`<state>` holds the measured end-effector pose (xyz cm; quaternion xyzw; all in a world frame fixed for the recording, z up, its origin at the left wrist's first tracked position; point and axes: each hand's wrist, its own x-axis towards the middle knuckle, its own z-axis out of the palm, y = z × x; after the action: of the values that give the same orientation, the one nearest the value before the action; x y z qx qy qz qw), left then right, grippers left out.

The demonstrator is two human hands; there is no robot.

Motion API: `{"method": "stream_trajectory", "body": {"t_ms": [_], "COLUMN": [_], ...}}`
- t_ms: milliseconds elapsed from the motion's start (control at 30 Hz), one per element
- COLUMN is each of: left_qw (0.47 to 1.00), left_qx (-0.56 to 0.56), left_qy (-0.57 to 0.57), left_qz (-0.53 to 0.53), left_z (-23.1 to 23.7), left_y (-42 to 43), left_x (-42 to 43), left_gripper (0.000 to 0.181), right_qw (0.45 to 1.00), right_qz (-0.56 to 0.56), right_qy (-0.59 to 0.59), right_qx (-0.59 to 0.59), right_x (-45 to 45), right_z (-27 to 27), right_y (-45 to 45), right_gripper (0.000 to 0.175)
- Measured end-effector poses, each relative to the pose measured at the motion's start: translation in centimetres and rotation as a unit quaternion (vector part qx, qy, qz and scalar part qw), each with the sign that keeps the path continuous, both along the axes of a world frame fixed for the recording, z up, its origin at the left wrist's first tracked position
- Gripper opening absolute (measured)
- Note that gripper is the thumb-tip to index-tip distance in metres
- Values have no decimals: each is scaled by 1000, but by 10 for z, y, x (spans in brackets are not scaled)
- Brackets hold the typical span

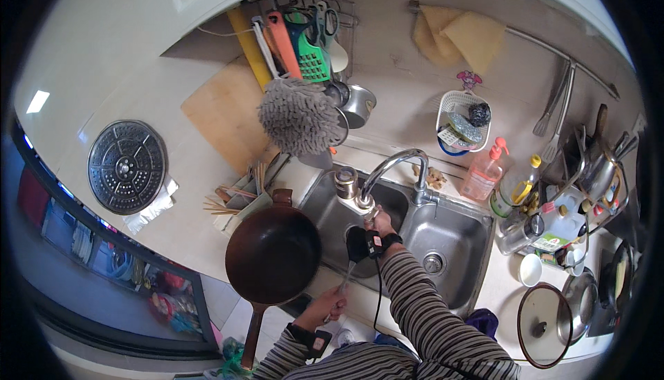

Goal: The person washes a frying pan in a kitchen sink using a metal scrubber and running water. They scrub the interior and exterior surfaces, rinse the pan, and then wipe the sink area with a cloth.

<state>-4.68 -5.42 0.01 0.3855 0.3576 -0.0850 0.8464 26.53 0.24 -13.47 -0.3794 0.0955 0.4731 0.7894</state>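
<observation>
My left hand point(326, 307), at the front edge of the counter, holds the thin metal handle of a kitchen utensil. Its black head point(358, 245), a spatula or ladle, reaches over the left sink basin point(324, 193). My right hand point(383, 223) is up against the underside of the filter point(358, 201) fitted to the curved chrome faucet point(397, 156). Some of its fingers are hidden, so its grip cannot be made out. Just left of the sink, a dark wok point(274, 255) rests with its long handle point(253, 330) projecting past the counter edge.
A utensil holder with chopsticks point(254, 188) stands behind the wok. At far left lies a round perforated steamer plate point(126, 167). Right of the sink are a pink pump bottle point(483, 172), a white cup point(530, 270) and a glass lid point(544, 323). A grey duster point(301, 115) hangs behind.
</observation>
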Motion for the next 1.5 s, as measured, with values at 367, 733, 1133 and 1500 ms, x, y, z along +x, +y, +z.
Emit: {"method": "stream_trajectory", "body": {"t_ms": [367, 733, 1133, 1500], "left_qw": [996, 1000, 998, 996], "left_qx": [-75, 13, -56, 82], "left_qy": [-34, 14, -17, -5], "left_qz": [44, -7, 35, -39], "left_z": [-2, 22, -37, -31], "left_y": [2, 14, 33, 32], "left_x": [27, 23, 53, 77], "left_gripper": [27, 35, 30, 13], "right_qw": [624, 443, 830, 533], "right_qz": [166, 256, -13, 109], "right_qy": [-759, -774, -462, -797], "right_qx": [-84, -373, -311, -261], "right_x": [-46, 10, 2, -56], "right_z": [35, 40, 4, 75], "right_y": [-75, -86, -112, -81], "right_gripper": [41, 42, 49, 51]}}
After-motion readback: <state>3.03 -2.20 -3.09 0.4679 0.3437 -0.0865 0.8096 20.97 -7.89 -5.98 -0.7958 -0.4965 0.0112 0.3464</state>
